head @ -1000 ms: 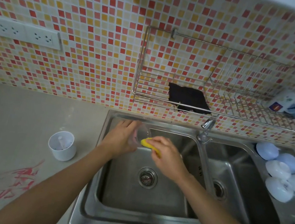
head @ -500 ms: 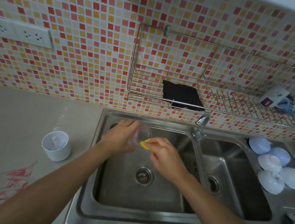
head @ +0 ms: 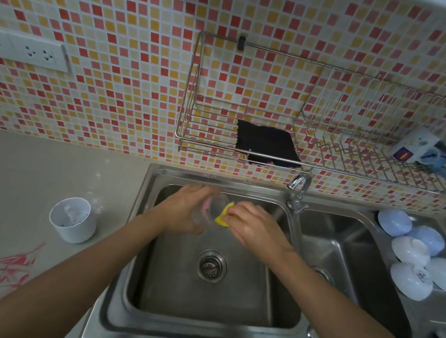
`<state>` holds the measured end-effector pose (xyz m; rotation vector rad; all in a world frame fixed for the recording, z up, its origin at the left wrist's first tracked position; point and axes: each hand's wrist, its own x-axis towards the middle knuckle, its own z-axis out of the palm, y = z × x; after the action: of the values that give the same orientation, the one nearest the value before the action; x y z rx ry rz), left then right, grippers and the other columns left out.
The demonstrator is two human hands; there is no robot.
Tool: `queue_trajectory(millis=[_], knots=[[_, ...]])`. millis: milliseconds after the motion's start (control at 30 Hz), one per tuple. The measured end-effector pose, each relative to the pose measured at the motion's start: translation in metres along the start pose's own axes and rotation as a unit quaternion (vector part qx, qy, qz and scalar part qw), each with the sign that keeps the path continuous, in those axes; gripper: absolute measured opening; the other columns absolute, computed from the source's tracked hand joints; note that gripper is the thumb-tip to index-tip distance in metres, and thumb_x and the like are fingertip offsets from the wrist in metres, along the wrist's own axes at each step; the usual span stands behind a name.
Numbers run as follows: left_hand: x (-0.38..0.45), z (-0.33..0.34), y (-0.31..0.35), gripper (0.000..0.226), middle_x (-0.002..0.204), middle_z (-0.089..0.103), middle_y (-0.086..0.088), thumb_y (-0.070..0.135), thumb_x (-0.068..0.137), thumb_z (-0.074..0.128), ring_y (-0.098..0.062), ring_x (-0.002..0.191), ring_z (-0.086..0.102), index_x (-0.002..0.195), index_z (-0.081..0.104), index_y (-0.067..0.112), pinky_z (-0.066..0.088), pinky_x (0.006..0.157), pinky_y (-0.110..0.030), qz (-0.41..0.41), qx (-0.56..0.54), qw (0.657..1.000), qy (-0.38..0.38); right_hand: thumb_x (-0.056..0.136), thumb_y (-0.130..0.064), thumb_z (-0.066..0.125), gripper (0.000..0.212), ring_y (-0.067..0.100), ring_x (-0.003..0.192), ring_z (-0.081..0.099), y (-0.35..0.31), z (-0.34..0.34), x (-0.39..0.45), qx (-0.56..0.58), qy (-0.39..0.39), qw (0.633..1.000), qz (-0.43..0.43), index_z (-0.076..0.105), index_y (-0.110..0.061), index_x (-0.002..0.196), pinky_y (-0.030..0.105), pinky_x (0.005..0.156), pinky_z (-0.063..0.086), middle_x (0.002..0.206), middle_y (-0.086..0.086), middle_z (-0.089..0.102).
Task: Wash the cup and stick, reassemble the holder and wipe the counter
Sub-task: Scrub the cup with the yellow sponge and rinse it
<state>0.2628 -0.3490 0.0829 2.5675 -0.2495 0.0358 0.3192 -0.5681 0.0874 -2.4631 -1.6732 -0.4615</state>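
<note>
While my left hand [head: 182, 213] grips cup [head: 210, 210], right hand [head: 254, 227] has pushed pinched sponge [head: 222, 216] against rim; scrubbing continues, I judge

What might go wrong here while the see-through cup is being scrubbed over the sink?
The clear cup, held by the left hand while the right hand pushes the yellow sponge into it, may slip into the steel basin. The red marks on the counter could smear if splashed.

Left hand [head: 184, 209] grips clear cup [head: 210, 209] over sink [head: 115, 313]; right hand [head: 254, 227] presses yellow sponge [head: 222, 216] into it.
</note>
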Motion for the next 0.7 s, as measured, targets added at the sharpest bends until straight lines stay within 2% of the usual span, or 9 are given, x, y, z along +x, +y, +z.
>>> queue_trajectory(millis=[67,167,300,400,467,533,600,633,700], knots=[[0.001,0.000,0.000,0.086,0.136,0.050,0.008,0.031,0.063,0.081,-0.016,0.127,0.045,0.139,0.039,0.032,0.039,0.107,-0.037,-0.014,-0.031,0.999,0.004,0.086,-0.016,0.057,0.016,0.023,0.096,0.060,0.004,0.002,-0.002,-0.016,0.025,1.000,-0.006,0.068,-0.016,0.098,0.038,0.070,0.053,0.099,-0.001,0.066],[0.001,0.001,0.003,0.091,0.133,0.049,0.011,0.044,0.059,0.081,-0.014,0.124,0.046,0.137,0.034,0.032,0.044,0.104,-0.040,-0.032,-0.060,0.998,0.017,0.090,-0.013,0.057,0.013,0.022,0.094,0.061,0.005,0.003,-0.002,-0.016,0.065,0.998,-0.011,0.068,-0.014,0.098,0.036,0.071,0.053,0.099,0.000,0.066],[0.001,0.007,0.012,0.099,0.129,0.049,0.008,0.050,0.054,0.090,-0.008,0.117,0.046,0.131,0.037,0.018,0.038,0.096,-0.019,-0.043,-0.072,0.995,0.061,0.099,-0.017,0.044,0.026,0.022,0.093,0.062,0.002,-0.001,-0.002,0.015,0.101,0.995,-0.024,0.070,-0.012,0.099,0.036,0.075,0.054,0.099,0.002,0.067],[0.005,0.008,0.016,0.089,0.126,0.048,-0.001,0.040,0.058,0.091,-0.009,0.111,0.046,0.128,0.043,0.013,0.037,0.088,-0.005,-0.042,-0.057,0.992,0.102,0.091,-0.015,0.052,0.023,0.022,0.095,0.060,0.000,-0.004,-0.001,0.090,0.093,0.991,0.031,0.070,-0.010,0.104,0.034,0.082,0.052,0.103,0.002,0.067],[0.009,0.007,0.016,0.085,0.125,0.048,-0.001,0.040,0.059,0.088,-0.012,0.114,0.046,0.128,0.047,0.014,0.043,0.096,-0.018,-0.033,-0.028,0.992,0.118,0.090,-0.016,0.059,0.023,0.016,0.096,0.061,-0.008,-0.008,0.000,0.223,0.081,0.964,0.119,0.071,-0.011,0.109,0.028,0.085,0.050,0.106,-0.001,0.067],[0.014,0.004,0.018,0.084,0.129,0.049,0.004,0.049,0.059,0.083,-0.016,0.120,0.043,0.130,0.046,0.022,0.040,0.103,-0.036,-0.030,0.037,0.992,0.114,0.089,-0.013,0.063,0.024,0.009,0.095,0.063,-0.017,-0.012,0.002,0.356,0.075,0.911,0.193,0.072,-0.010,0.111,0.023,0.085,0.049,0.108,-0.003,0.068],[0.015,0.000,0.022,0.082,0.133,0.048,0.008,0.048,0.061,0.082,-0.016,0.125,0.039,0.132,0.045,0.027,0.035,0.102,-0.036,-0.038,0.078,0.992,0.094,0.088,-0.008,0.064,0.024,0.005,0.098,0.063,-0.013,-0.014,0.002,0.408,0.056,0.884,0.220,0.072,-0.010,0.111,0.020,0.087,0.049,0.110,-0.004,0.070],[0.016,-0.001,0.024,0.081,0.133,0.048,0.008,0.044,0.063,0.082,-0.015,0.124,0.039,0.133,0.045,0.026,0.034,0.101,-0.032,-0.030,0.082,0.993,0.084,0.088,-0.006,0.063,0.025,0.004,0.101,0.063,-0.007,-0.013,0.000,0.392,0.042,0.896,0.204,0.072,-0.011,0.111,0.020,0.091,0.048,0.111,-0.004,0.070],[0.018,-0.002,0.028,0.080,0.133,0.050,0.006,0.037,0.064,0.084,-0.015,0.122,0.041,0.134,0.047,0.022,0.031,0.096,-0.021,-0.010,0.090,0.994,0.059,0.085,-0.002,0.064,0.030,0.009,0.108,0.062,0.013,-0.011,-0.003,0.268,0.012,0.958,0.104,0.073,-0.016,0.110,0.027,0.096,0.048,0.112,-0.004,0.071]])
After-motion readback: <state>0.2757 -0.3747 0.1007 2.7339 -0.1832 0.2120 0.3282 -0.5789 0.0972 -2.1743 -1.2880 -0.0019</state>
